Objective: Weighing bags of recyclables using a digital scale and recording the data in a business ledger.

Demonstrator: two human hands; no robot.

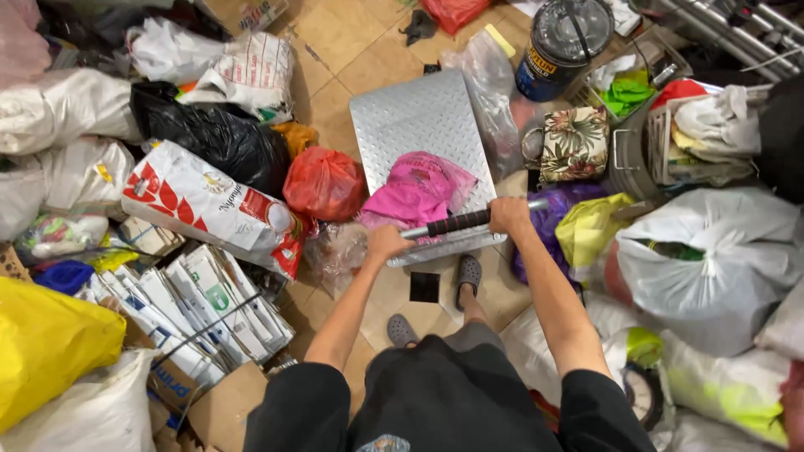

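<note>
Your left hand (387, 241) and right hand (508, 214) are both wrapped closed around the cart handle (456, 223), one at each end of its black grip. The cart (414, 113) stands on the tile floor straight ahead of you, a pink bag (419, 191) on its metal deck. Likely rigid, rolls easily, lightly loaded; steer from the handle. Bags crowd both sides.

Large white-and-red printed sack (209, 205), lying left of the cart. Flat white cartons with green and blue print (188, 314), stacked lower left. Dark round paint can with blue-and-yellow label (559, 46), standing top centre-right.
</note>
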